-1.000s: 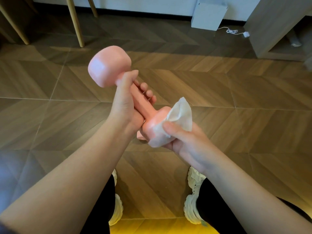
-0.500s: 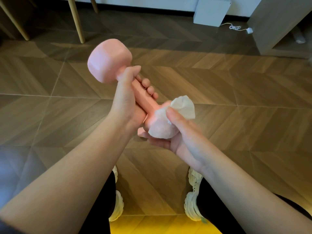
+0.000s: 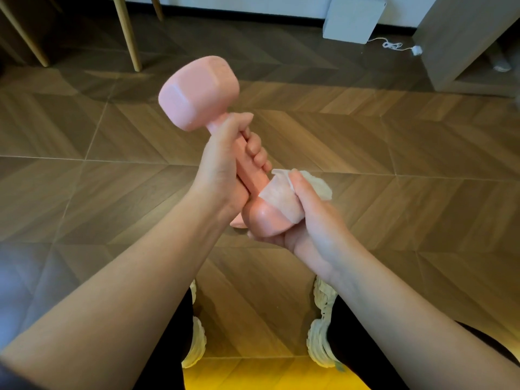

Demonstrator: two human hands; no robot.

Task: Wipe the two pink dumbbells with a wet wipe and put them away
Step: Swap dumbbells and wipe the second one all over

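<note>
I hold one pink dumbbell [image 3: 198,91] up in front of me, tilted with one head up and to the left and the other head down by my hands. My left hand [image 3: 222,167] grips its handle. My right hand [image 3: 312,220] cups the lower head and presses a white wet wipe [image 3: 284,198] against it, thumb on top of the wipe. The lower head's bare part looks shiny. A second dumbbell is not in view.
Wooden herringbone floor [image 3: 365,164] lies below. Wooden furniture legs [image 3: 128,35] stand at the back left, a white box [image 3: 351,18] with a cable [image 3: 394,46] at the back, a wooden cabinet [image 3: 464,43] at the right. My shoes [image 3: 320,333] are on the floor.
My right hand has turned the wipe around the lower head, from covering its near side to lying over its upper right side. My left hand's grip on the handle is unchanged.
</note>
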